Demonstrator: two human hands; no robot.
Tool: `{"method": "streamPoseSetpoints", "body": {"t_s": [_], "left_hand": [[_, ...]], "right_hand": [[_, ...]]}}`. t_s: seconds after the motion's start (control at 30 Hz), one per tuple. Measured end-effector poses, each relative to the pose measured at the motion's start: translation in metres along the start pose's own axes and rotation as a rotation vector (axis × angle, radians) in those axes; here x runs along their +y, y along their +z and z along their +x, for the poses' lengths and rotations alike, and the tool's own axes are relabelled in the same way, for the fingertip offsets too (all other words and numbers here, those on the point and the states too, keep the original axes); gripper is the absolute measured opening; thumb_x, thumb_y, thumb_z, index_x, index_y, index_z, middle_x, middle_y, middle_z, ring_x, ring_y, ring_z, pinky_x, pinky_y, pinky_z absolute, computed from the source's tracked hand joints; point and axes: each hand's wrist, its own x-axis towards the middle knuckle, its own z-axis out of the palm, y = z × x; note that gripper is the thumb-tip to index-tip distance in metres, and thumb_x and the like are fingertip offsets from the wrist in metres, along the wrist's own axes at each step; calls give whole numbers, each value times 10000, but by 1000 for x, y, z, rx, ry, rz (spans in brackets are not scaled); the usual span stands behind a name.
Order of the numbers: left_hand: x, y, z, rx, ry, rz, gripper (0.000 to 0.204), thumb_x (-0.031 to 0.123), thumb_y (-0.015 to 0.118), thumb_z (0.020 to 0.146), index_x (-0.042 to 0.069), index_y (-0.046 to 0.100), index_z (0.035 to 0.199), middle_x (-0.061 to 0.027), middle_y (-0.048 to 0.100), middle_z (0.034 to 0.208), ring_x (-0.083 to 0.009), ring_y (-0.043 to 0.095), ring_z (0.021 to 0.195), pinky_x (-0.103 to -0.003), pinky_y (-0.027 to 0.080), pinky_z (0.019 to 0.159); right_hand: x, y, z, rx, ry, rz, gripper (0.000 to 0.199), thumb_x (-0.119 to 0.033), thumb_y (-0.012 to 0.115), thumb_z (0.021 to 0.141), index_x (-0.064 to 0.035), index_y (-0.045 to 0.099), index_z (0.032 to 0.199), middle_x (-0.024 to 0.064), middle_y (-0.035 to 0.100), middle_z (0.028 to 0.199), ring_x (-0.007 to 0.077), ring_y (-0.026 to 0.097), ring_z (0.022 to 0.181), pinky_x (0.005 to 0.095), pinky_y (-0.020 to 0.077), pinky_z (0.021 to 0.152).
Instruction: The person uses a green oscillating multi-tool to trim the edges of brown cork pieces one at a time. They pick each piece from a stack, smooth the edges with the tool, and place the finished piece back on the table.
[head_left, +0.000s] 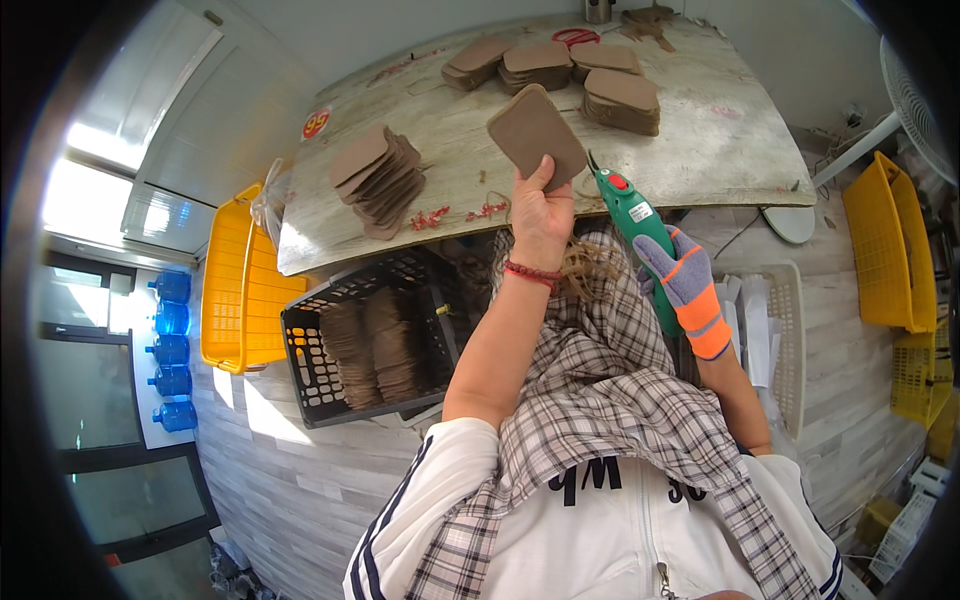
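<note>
My bare left hand (pixel 545 215) is closed on a brown rounded-corner pad (pixel 535 130), thumb on its upper face, held over the table's near edge. In my right hand (pixel 685 285), gloved in grey and orange, is a green handheld power tool (pixel 632 212) with a red button. Its thin dark tip points up, close beside the pad's right corner; whether they touch I cannot tell. Left of the pad a leaning stack of similar brown pads (pixel 380 175) lies on the worn table (pixel 450 130). Several more stacks, one of them a thick pile (pixel 622 105), stand farther back.
A black crate (pixel 310 370) holding brown pads stands below the table's left side, near a yellow crate (pixel 240 290). At my right is a pale basket (pixel 790 350) with white pieces. A white fan (pixel 905 110) and yellow crates (pixel 885 245) stand far right. Red scissors (pixel 577 37) lie at the back.
</note>
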Motion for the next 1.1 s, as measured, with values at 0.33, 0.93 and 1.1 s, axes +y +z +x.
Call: {"method": "streamPoseSetpoints", "body": {"t_s": [0.33,0.93,1.1], "left_hand": [[-15,-6,-13,-29,-57,116,340,-95,546,835,50,498,1138,-86,566,1148,-246,551,1075,-376,456,963],[33,-27,-32,-156,-147,725,315,-103,577,803,19,576,1093,-65,648,1004,-155,627,884,-278,529,752],[70,-26,-22,-250,-272,968,356,-96,601,778,-10,574,1123,-65,649,1005,-145,619,884,-281,518,755]], "right_hand": [[-5,-3,1,30,-68,-13,330,-234,692,828,-11,556,1029,6,556,650,61,518,495,210,414,438],[-39,-27,-9,-41,-5,-191,354,-266,696,822,3,563,1010,-3,549,650,54,496,497,206,405,442],[-38,-37,-15,-154,28,-351,350,-256,685,830,5,555,1023,6,538,624,61,486,482,208,403,444]]}}
